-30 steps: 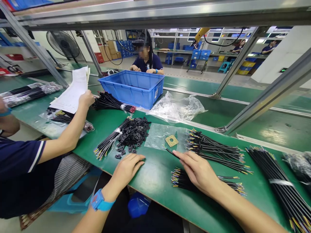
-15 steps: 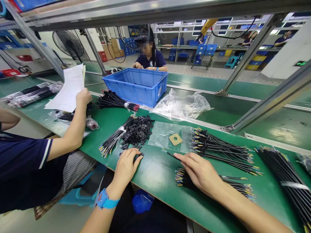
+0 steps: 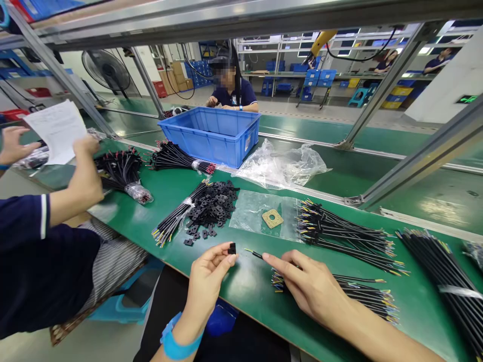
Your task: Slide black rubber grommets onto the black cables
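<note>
Between thumb and fingertips, my left hand pinches a small black clip. My right hand grips a black cable, whose stripped coloured wire ends point left toward the clip; the two are apart. Behind my left hand lies a heap of black clips, beside a tied cable bundle. A tan square piece with a hole rests on a clear plastic bag. Loose cables lie under and beyond my right hand, and cables with black clips sit behind them.
A blue bin and crumpled plastic stand along the back of the green table. At the left a co-worker's hands handle paper sheets. A thick cable bundle is at far right; metal posts rise behind.
My left hand has moved right and up from the clip heap with a clip in its fingertips. My right hand has shifted slightly down. The co-worker's paper has moved left.
</note>
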Tool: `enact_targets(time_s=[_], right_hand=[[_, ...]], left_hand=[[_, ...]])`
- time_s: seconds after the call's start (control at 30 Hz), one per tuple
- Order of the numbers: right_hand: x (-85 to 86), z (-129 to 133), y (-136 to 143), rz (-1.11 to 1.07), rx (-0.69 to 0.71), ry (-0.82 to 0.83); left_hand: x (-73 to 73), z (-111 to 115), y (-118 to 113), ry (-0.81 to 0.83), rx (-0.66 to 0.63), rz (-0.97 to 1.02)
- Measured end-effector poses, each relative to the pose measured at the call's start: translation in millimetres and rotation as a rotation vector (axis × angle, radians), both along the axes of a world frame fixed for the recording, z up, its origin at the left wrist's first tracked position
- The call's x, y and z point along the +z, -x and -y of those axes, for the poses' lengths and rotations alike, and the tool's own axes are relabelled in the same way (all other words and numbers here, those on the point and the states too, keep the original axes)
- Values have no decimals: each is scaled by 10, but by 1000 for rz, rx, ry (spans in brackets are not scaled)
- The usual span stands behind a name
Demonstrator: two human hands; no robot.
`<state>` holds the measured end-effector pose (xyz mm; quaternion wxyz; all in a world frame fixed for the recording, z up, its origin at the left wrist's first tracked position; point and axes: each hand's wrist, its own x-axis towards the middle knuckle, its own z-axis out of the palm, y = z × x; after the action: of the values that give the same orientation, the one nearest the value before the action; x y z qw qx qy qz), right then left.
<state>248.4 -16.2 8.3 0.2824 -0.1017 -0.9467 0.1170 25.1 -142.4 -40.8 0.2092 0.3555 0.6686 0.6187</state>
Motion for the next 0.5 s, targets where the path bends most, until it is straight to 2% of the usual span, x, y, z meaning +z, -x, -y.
enact_targets(time_s=[0.13,0.27,0.37,0.5], right_hand=[[-2,69,-6,12,14,-31],[-48,95,-16,56,3,-69],[-70,114,-15,99,-17,-99],[-52,167,-9,108,0,-128]], left_hand=[[122,-4,-157,-49,52,263],[170,1,-232,-52,77,288],[143,27,-260,-36,90,206],[79,78,-265,-48,150,-134]])
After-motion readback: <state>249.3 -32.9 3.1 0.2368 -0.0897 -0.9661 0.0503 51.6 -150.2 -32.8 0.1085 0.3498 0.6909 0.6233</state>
